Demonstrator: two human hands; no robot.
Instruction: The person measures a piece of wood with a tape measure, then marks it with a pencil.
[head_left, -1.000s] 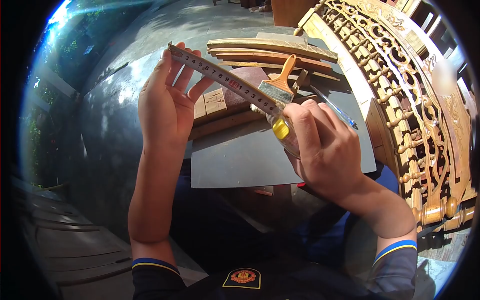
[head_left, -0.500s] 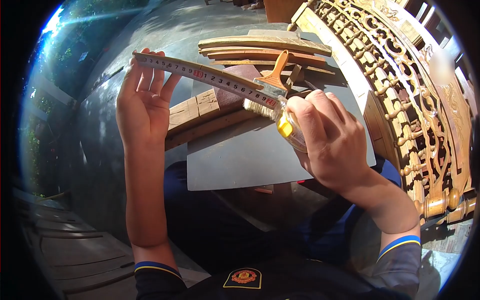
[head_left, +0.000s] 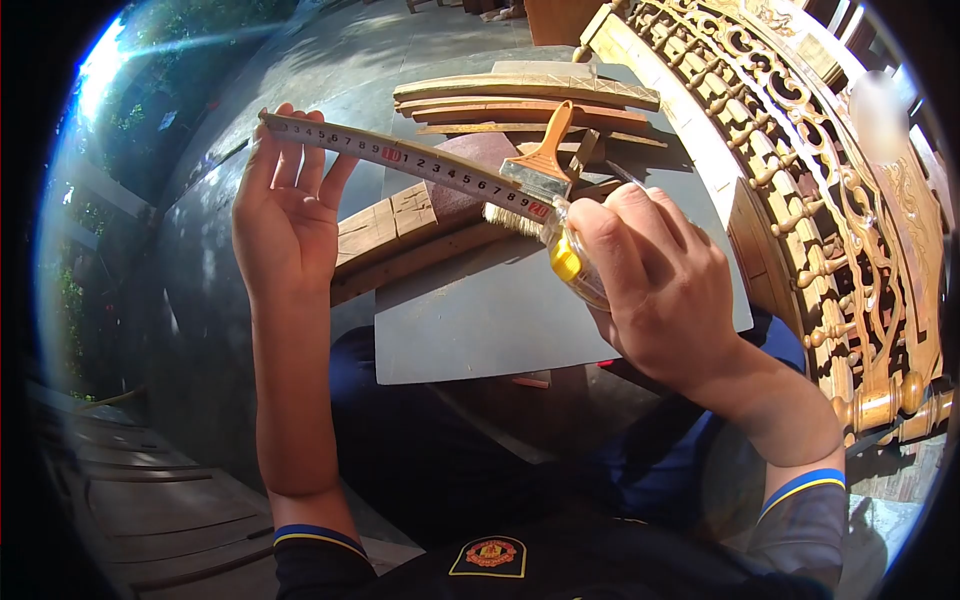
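Note:
My left hand [head_left: 290, 225] has its fingertips at the hooked end of a tape measure's blade [head_left: 450, 174], pinching it, palm toward me. The numbered blade runs out straight, sloping down to the right, with its red 20 beside the case. My right hand [head_left: 670, 280] is wrapped round the clear and yellow case [head_left: 567, 260]. A thin dark pointed thing [head_left: 627, 174] shows above its knuckles; I cannot make out whether the hand holds it. Behind the blade lies a flat paintbrush [head_left: 543, 160] with an orange handle and pale bristles, partly covered by the blade.
A grey board [head_left: 450, 335] lies before my knees. On it are wooden bars [head_left: 390, 225], a brown rounded piece [head_left: 468, 165] and a stack of curved wood strips [head_left: 530, 95]. Carved wooden railing [head_left: 800, 220] with turned spindles stands along the right.
The tape measure and both hands have shifted very slightly to the left relative to the view. The grip of each hand is the same, and the blade's length looks unchanged.

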